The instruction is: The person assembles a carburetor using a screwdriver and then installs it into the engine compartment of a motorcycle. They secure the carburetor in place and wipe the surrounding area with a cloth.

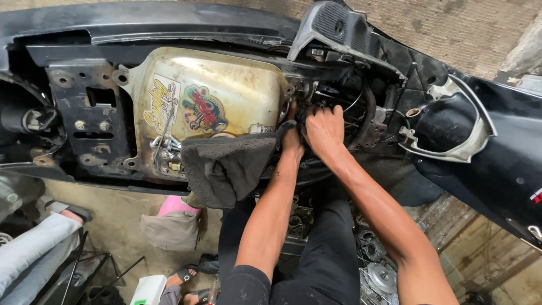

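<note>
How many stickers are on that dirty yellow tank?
2 clear ones. One pale sticker sits on the left part of the tank; a red-and-green one is beside it, nearer the middle. The dark cloth may hide more.

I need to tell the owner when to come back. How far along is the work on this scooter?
Done: the seat area is stripped, baring the fuel tank and black frame plate. In hand: both hands, left hand and right hand, work in the cavity beside the tank, with a dark rag draped over its edge. Left: the exposed frame has no cover back on; what the fingers hold is hidden.
</note>
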